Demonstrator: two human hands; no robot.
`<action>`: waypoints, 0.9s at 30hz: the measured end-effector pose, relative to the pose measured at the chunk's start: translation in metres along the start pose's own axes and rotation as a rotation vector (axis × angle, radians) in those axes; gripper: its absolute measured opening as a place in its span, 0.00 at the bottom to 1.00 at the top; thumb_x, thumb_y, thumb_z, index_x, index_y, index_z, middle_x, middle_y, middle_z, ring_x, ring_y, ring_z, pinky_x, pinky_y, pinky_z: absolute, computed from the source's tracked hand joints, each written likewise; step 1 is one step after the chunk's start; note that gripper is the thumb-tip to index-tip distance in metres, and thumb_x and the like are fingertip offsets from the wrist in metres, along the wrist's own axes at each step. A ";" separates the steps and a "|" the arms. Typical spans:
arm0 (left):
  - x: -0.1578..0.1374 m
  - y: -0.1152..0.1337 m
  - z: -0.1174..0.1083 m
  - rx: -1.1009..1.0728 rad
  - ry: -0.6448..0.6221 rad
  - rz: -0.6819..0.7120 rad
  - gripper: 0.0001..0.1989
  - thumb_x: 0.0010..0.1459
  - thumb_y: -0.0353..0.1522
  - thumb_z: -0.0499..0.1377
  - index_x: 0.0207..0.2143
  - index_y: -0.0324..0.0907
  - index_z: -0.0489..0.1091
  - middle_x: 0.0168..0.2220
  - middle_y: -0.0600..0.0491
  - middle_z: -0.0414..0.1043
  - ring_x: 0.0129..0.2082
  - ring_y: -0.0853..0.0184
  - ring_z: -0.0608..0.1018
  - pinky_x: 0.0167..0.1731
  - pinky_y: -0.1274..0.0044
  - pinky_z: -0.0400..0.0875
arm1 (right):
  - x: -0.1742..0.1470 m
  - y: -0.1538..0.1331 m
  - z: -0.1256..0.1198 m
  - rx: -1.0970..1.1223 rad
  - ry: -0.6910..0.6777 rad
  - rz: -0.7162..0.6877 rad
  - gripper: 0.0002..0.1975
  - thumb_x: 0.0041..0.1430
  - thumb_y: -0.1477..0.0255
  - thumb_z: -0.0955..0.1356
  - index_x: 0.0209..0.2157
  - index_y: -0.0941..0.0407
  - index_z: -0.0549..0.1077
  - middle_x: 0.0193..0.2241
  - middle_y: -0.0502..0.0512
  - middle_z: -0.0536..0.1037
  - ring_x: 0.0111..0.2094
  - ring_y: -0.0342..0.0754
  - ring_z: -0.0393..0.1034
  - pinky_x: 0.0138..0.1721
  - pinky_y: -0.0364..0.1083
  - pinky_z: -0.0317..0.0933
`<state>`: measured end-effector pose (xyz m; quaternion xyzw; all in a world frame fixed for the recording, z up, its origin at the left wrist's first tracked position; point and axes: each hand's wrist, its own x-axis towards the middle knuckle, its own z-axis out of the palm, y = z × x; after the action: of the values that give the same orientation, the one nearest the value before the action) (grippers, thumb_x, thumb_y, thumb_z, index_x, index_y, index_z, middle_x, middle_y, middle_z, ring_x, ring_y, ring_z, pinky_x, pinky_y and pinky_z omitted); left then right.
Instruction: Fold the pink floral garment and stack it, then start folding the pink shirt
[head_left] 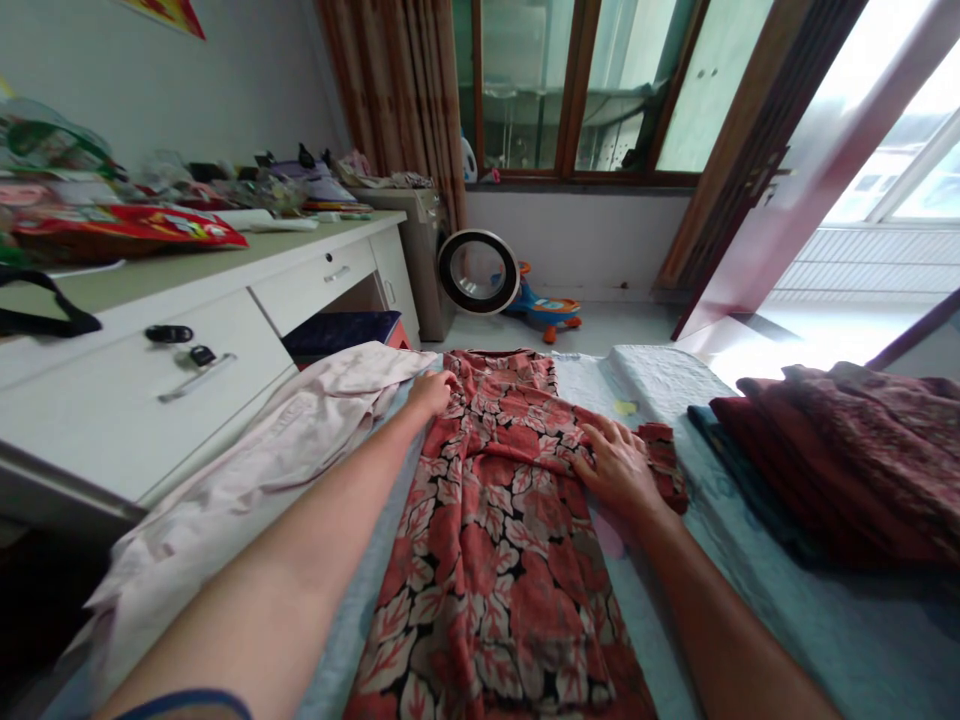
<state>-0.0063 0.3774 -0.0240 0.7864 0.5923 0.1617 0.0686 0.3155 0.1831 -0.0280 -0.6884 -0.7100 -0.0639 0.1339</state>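
Observation:
A red garment [517,520] with a black and beige leaf print lies spread lengthwise in front of me, its kind not certain. One sleeve-like part crosses its upper area and sticks out at the right. My left hand [433,393] is at the garment's upper left edge, fingers curled and closed on the cloth. On the sleeve-like part at the right rests my right hand [616,462], palm down with its fingers spread. Beneath the garment is a light blue bed sheet [577,375].
Pale pink cloth [300,410] lies along the left side. A stack of folded dark red clothes [840,460] sits at the right. Beyond are a white desk [150,400] with clutter, a washing machine with its round door [478,272] open, and a blue-orange ride-on toy [551,308].

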 end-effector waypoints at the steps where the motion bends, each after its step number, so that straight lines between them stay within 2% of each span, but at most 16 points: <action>1: 0.005 -0.001 0.002 -0.018 -0.002 -0.011 0.20 0.55 0.27 0.53 0.49 0.44 0.74 0.46 0.50 0.79 0.44 0.64 0.78 0.49 0.74 0.71 | 0.000 0.000 0.001 0.017 -0.005 -0.002 0.25 0.65 0.57 0.62 0.57 0.54 0.71 0.64 0.62 0.64 0.62 0.61 0.58 0.58 0.58 0.54; 6: 0.031 0.000 0.010 -0.105 -0.058 -0.029 0.25 0.55 0.25 0.51 0.55 0.42 0.72 0.47 0.51 0.79 0.40 0.66 0.79 0.44 0.76 0.74 | 0.000 0.002 0.012 0.080 -0.034 0.029 0.23 0.66 0.57 0.61 0.57 0.51 0.72 0.62 0.59 0.68 0.61 0.58 0.61 0.59 0.58 0.54; 11: 0.047 -0.001 0.017 -0.060 -0.020 -0.057 0.24 0.55 0.25 0.51 0.53 0.39 0.74 0.53 0.46 0.75 0.51 0.62 0.76 0.53 0.75 0.69 | -0.001 0.004 0.018 0.071 -0.042 0.029 0.24 0.67 0.56 0.60 0.57 0.51 0.71 0.62 0.58 0.68 0.62 0.58 0.59 0.60 0.59 0.52; 14: 0.042 -0.004 0.024 0.008 0.031 -0.088 0.23 0.57 0.26 0.51 0.54 0.41 0.73 0.55 0.43 0.71 0.54 0.56 0.73 0.56 0.67 0.66 | -0.001 0.004 0.019 0.072 -0.046 0.022 0.24 0.68 0.56 0.59 0.58 0.51 0.71 0.62 0.58 0.67 0.62 0.58 0.59 0.61 0.59 0.51; 17: 0.031 -0.004 0.028 0.065 0.069 -0.108 0.23 0.60 0.29 0.50 0.57 0.45 0.71 0.55 0.40 0.68 0.55 0.48 0.70 0.54 0.58 0.64 | -0.001 0.004 0.018 0.067 -0.052 0.020 0.24 0.68 0.56 0.59 0.58 0.51 0.71 0.62 0.58 0.67 0.62 0.58 0.58 0.61 0.59 0.51; 19: 0.026 -0.002 0.026 0.099 0.105 -0.109 0.22 0.61 0.30 0.51 0.55 0.47 0.71 0.55 0.40 0.67 0.55 0.47 0.68 0.53 0.56 0.63 | -0.001 0.004 0.017 0.062 -0.056 0.016 0.24 0.68 0.56 0.59 0.58 0.51 0.71 0.62 0.59 0.67 0.62 0.58 0.59 0.60 0.59 0.52; 23: 0.023 0.004 0.017 0.175 0.267 -0.021 0.17 0.62 0.31 0.49 0.48 0.45 0.75 0.53 0.42 0.66 0.54 0.50 0.67 0.53 0.60 0.62 | -0.001 0.004 0.018 0.058 -0.054 0.013 0.24 0.67 0.55 0.60 0.58 0.51 0.71 0.62 0.59 0.68 0.62 0.58 0.59 0.60 0.59 0.52; 25: 0.023 0.007 0.016 0.160 0.229 0.064 0.17 0.63 0.30 0.47 0.45 0.44 0.75 0.51 0.43 0.68 0.53 0.53 0.69 0.54 0.63 0.63 | -0.001 0.004 0.019 0.060 -0.050 0.012 0.24 0.67 0.55 0.60 0.58 0.51 0.71 0.62 0.59 0.68 0.62 0.58 0.59 0.60 0.59 0.52; 27: 0.024 0.008 0.019 0.130 0.115 0.127 0.17 0.63 0.28 0.47 0.45 0.43 0.74 0.50 0.44 0.70 0.52 0.56 0.71 0.56 0.67 0.63 | -0.001 0.004 0.019 0.061 -0.047 0.011 0.24 0.67 0.55 0.60 0.58 0.50 0.70 0.62 0.59 0.68 0.62 0.58 0.59 0.60 0.58 0.52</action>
<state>0.0135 0.3996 -0.0356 0.8146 0.5533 0.1718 -0.0273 0.3178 0.1879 -0.0469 -0.6890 -0.7109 -0.0254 0.1385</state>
